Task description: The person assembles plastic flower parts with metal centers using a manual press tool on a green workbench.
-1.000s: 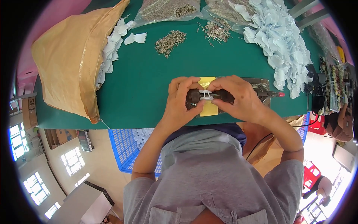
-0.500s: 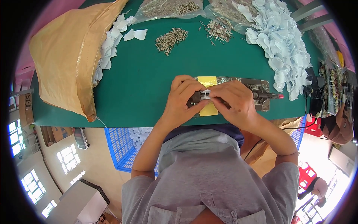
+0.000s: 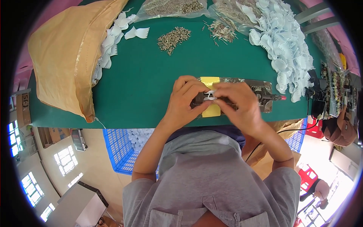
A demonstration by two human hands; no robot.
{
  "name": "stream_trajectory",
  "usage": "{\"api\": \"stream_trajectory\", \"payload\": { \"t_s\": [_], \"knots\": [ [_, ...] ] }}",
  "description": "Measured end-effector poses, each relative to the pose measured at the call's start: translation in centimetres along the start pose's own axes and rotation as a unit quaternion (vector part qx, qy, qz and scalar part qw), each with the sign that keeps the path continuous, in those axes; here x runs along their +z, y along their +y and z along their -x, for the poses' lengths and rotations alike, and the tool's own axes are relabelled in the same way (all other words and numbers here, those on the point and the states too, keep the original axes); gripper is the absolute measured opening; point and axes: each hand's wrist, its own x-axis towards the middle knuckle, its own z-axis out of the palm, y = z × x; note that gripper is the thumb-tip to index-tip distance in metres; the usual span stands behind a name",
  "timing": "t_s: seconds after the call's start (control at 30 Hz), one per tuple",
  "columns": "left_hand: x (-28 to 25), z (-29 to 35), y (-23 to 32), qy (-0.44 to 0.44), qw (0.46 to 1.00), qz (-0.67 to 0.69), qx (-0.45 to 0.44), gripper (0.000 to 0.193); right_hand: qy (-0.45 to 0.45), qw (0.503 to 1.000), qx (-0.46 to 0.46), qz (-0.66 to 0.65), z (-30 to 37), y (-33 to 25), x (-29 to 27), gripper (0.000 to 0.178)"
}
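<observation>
A small white plastic piece, seemingly part of a toothed hair claw clip, sits between my fingertips over a dark metal jig. My left hand pinches it from the left, thumb below and fingers above. From the other side my right hand closes on it with thumb and fingers, slightly blurred. Yellow tape wraps the jig below the piece. My fingers hide much of the piece, and I cannot make out any pin or spring in it.
Small metal springs and thin metal pins lie in piles on the green table. White claw clip halves are heaped at right; others spill from a brown sack at left. A blue basket stands below the table edge.
My right hand has shifted slightly, with its fingers lifting a little and more of the white piece showing. My left hand stays in place around it.
</observation>
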Motion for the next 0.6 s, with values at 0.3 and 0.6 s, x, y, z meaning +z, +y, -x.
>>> {"api": "stream_trajectory", "payload": {
  "t_s": [0.3, 0.6],
  "knots": [
    [-0.1, 0.1, 0.4, -0.014, 0.998, 0.054, -0.019, 0.030, -0.131, 0.979, 0.123, 0.092, -8.4, 7.4, -3.6, 0.015],
    [0.0, 0.1, 0.3, -0.016, 0.999, 0.048, -0.013, 0.028, -0.171, 0.940, 0.185, 0.228, -12.7, 9.2, 0.1, 0.017]
  ]
}}
